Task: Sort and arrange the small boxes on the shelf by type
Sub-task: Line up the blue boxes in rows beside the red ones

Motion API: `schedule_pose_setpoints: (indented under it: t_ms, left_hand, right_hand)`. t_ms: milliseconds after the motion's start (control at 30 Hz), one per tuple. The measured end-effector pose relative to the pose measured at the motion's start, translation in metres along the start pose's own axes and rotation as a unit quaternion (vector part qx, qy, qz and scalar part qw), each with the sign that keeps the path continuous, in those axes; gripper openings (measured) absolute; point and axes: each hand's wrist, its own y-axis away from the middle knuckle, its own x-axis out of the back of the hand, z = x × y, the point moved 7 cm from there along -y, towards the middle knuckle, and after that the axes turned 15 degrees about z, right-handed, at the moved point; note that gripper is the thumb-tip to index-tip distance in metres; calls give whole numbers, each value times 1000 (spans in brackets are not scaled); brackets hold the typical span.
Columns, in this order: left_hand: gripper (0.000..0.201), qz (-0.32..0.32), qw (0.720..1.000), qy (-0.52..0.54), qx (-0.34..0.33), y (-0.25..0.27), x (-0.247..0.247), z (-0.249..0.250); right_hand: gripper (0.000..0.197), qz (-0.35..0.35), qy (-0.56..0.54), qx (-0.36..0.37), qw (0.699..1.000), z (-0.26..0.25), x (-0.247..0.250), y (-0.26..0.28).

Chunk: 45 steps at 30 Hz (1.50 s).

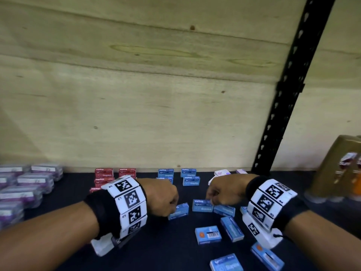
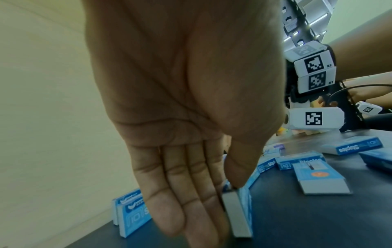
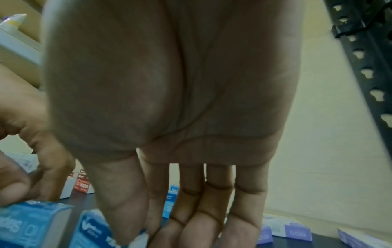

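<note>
Small blue staples boxes lie scattered on the dark shelf [image 1: 160,251]. My left hand [image 1: 172,209] pinches one blue box [image 1: 178,211] between thumb and fingers; in the left wrist view this hand [image 2: 218,209] holds that box [image 2: 237,216] on its edge. My right hand [image 1: 212,200] grips a second blue box [image 1: 202,205] at its top right corner. The right wrist view shows that hand [image 3: 148,234] with its thumb and fingers around the box [image 3: 91,229]. Sorted rows stand at the back: red boxes [image 1: 104,174], blue boxes [image 1: 166,174] and white-and-purple boxes [image 1: 220,173].
Loose blue boxes [image 1: 208,234] [image 1: 232,228] [image 1: 226,264] lie near the front edge. Clear purple cases [image 1: 29,184] are stacked at the left. A gold package [image 1: 340,169] stands at the right, beside a black shelf upright [image 1: 289,85]. A wooden panel [image 1: 136,94] closes the back.
</note>
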Motion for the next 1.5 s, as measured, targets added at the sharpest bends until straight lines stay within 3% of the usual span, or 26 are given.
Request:
schedule_pose_setpoints:
  t_ms: [167, 333, 600, 767, 1033, 1200, 1367, 1500]
  left_hand:
    - [39, -8, 1000, -1, 14, 0, -3, 0]
    - [34, 1, 1000, -16, 13, -3, -5, -1]
    - [33, 19, 999, -14, -29, -12, 6, 10]
    - [58, -6, 999, -1, -41, -6, 4, 2]
    - [33, 3, 999, -32, -29, -11, 2, -6]
    - [50, 45, 999, -2, -14, -9, 18, -13]
    - [30, 80, 996, 40, 29, -8, 27, -30]
    - [26, 69, 996, 16, 55, -8, 20, -39]
  right_hand:
    - [35, -3, -57, 0, 998, 1, 0, -3]
    - [23, 10, -67, 0, 998, 2, -5, -9]
    - [17, 33, -48, 3, 998, 3, -7, -18]
    - [17, 49, -45, -1, 998, 7, -6, -21]
    - [18, 59, -18, 3, 998, 7, -4, -27]
    - [16, 71, -16, 1, 997, 9, -6, -30]
    - [13, 73, -20, 4, 997, 5, -6, -37]
    - [12, 65, -22, -2, 998, 4, -5, -44]
